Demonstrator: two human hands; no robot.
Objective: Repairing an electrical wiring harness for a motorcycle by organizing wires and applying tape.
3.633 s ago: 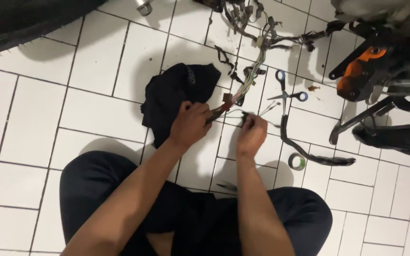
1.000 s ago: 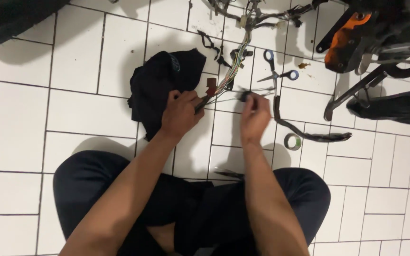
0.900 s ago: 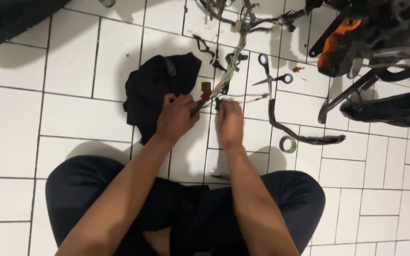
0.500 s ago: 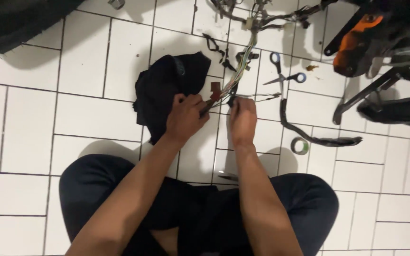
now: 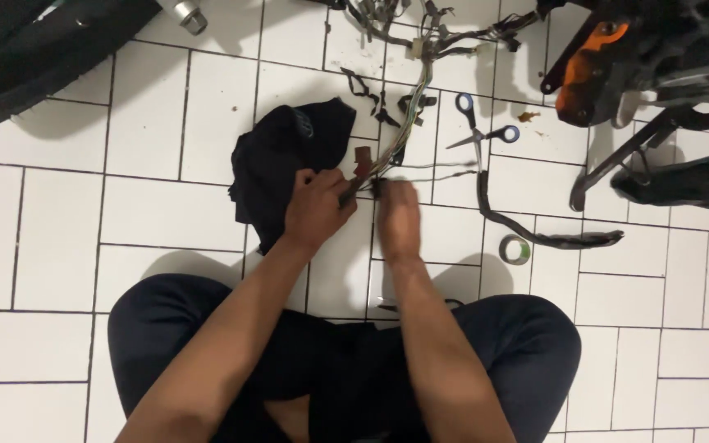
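White tile floor (image 5: pixel 166 205); left hand (image 5: pixel 315 209) grips wire bundle (image 5: pixel 408 123) end, right hand (image 5: pixel 398 215) blurred, grip unclear. Loose strands could snag scissors (image 5: pixel 479 135) nearby if tugged

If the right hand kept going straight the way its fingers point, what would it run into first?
Probably the wire bundle just beyond the right hand, whose fingers point up the picture; the hand is blurred and height above the floor is unclear.
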